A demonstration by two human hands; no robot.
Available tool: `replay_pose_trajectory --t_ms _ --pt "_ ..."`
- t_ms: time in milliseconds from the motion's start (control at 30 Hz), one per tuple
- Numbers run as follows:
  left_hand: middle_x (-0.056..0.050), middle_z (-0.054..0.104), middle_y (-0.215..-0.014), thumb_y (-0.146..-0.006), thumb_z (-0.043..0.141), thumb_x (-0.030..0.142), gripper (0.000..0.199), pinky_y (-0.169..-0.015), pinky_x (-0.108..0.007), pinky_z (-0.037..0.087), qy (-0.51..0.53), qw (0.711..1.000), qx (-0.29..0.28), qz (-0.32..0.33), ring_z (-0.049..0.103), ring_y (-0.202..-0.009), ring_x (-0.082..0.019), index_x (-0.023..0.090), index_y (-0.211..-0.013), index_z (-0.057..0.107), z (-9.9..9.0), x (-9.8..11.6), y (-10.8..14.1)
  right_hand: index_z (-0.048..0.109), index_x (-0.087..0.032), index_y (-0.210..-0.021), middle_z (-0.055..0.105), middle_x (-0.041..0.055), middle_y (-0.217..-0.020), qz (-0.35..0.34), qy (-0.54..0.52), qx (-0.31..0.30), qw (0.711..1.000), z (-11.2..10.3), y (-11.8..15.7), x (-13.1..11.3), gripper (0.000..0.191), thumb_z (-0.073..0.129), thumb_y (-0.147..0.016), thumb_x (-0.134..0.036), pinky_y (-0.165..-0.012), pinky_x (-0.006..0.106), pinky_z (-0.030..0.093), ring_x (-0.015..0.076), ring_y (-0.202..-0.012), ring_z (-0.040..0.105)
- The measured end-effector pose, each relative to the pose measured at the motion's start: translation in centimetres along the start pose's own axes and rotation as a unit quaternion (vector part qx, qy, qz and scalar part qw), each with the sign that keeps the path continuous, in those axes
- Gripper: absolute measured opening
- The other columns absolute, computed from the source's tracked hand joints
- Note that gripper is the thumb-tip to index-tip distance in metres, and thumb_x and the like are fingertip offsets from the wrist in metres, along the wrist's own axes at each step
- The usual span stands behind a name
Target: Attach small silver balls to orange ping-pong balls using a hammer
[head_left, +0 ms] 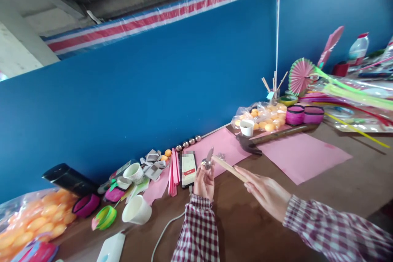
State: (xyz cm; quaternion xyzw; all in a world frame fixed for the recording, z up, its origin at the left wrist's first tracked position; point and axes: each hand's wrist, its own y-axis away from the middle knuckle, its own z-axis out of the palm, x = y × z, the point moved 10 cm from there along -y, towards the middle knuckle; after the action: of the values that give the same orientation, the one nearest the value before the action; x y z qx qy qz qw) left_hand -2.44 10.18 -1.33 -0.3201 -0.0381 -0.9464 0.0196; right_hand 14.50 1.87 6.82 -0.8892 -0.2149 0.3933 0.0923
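The left hand [204, 180] is raised above the brown table [337, 180], its fingers pinched round a small shiny metal piece [207, 161] whose exact shape is too blurred to tell; the right hand [265, 191] grips one end of a thin wooden stick [229, 167], whose far tip sits right beside the metal piece, touching it or nearly so. Both things are held in the air, just in front of a phone [188, 168] lying on a pink sheet [221, 145]; a hammer [270, 137] lies further back, near a white cup [247, 127] and a bag of orange balls [267, 116]. The metal piece is small and smooth, and only fingertips hold it; a push from the stick could probably knock it loose; it might then drop onto the phone or roll among the clutter. The stick looks slender; pressed at an angle it may slip off and jab the left fingers.
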Motion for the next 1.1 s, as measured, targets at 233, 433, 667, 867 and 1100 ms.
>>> replay_pose_trajectory --t_ms 233,433,667,867,1100 --pt "-0.006 0.064 -0.089 -0.074 0.054 0.015 0.011 -0.078 -0.025 0.048 0.012 1.000 0.008 -0.010 0.061 -0.084 -0.014 0.014 -0.082 0.060 -0.3 -0.4 0.1 0.032 -0.020 -0.127 0.054 0.0085 -0.115 -0.013 -0.031 -0.026 0.999 0.1 -0.1 -0.8 0.043 0.028 -0.085 -0.022 -0.082 0.028 0.046 0.0153 -0.096 0.056" --pt "-0.006 0.063 -0.082 -0.075 0.053 0.024 0.012 -0.069 -0.021 0.048 0.047 0.999 0.003 -0.024 0.060 -0.071 -0.010 0.014 -0.080 0.060 -0.5 -0.7 -0.3 0.029 -0.020 -0.129 0.059 0.0084 -0.101 0.007 -0.030 0.027 0.999 -0.9 0.0 -0.1 0.044 0.024 -0.086 -0.027 -0.070 0.027 0.049 0.0125 -0.070 0.058" --pt "-0.006 0.063 -0.086 -0.073 0.055 0.016 0.013 -0.069 -0.020 0.047 0.020 1.000 -0.002 -0.009 0.059 -0.072 -0.009 0.016 -0.085 0.059 0.1 -0.2 -0.1 0.035 -0.018 -0.126 0.063 0.0059 -0.089 0.019 -0.010 -0.012 1.000 0.0 0.1 0.3 0.043 0.027 -0.084 -0.025 -0.068 0.029 0.048 0.0141 -0.067 0.058" --pt "-0.007 0.063 -0.086 -0.072 0.057 0.017 0.015 -0.069 -0.022 0.047 0.020 1.000 0.008 -0.011 0.059 -0.073 -0.010 0.015 -0.087 0.059 0.1 -0.2 0.1 0.032 -0.021 -0.127 0.061 0.0070 -0.096 -0.002 -0.015 0.026 1.000 -0.5 0.2 -0.1 0.044 0.026 -0.085 -0.026 -0.066 0.027 0.048 0.0134 -0.068 0.059" --pt "-0.008 0.064 -0.084 -0.072 0.056 0.015 0.009 -0.068 -0.022 0.050 0.028 0.999 0.001 -0.023 0.061 -0.075 -0.013 0.014 -0.080 0.059 0.1 -0.4 0.2 0.031 -0.022 -0.128 0.057 0.0075 -0.110 -0.010 -0.011 0.018 1.000 0.2 -0.1 0.1 0.044 0.028 -0.084 -0.022 -0.078 0.028 0.048 0.0155 -0.090 0.059"
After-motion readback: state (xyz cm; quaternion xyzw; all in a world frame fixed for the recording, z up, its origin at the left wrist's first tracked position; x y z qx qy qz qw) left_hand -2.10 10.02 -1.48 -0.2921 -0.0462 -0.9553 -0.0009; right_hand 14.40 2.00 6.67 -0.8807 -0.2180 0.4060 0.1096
